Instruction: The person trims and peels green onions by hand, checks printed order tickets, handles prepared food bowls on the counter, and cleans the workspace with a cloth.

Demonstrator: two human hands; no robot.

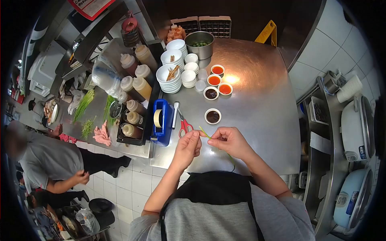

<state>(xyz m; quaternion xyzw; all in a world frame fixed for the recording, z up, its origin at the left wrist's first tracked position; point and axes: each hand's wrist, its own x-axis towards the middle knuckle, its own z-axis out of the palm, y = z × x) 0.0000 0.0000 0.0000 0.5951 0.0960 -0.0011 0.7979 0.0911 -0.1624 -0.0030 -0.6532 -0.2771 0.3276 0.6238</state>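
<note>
While five sauce cups [212,116] stand filled, the right hand [230,141] pinches an untied green strand [204,131] near the desk's [263,132] front edge; whether the left hand [187,148] grips it is unclear.

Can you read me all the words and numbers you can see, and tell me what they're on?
None can be read for sure.
Red-edged sign: black letters, cut off and too blurred.
Yellow folding sign: marks too small.
White cooker's label: too small.
Light blue cooker's label: too blurred.
</note>
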